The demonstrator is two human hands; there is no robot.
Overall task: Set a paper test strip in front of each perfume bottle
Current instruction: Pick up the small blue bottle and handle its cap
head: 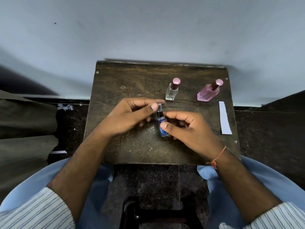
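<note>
You held the small blue bottle point(162, 124) upright near the middle of the table point(125, 80), both hands on it. Your left hand point(132, 115) pinched the spray top between thumb and forefinger; your right hand point(186, 128) gripped the body, thumb across the label, the other fingers curled behind. The one paper strip point(224, 117) in view lay flat by the table's right edge, its long axis running front to back, just in front of the pink bottle point(209, 92) at the far right corner. It lay well off to the right, nearer your right hand. The clear bottle point(172, 90), between the two, had no strip in front of it.
</note>
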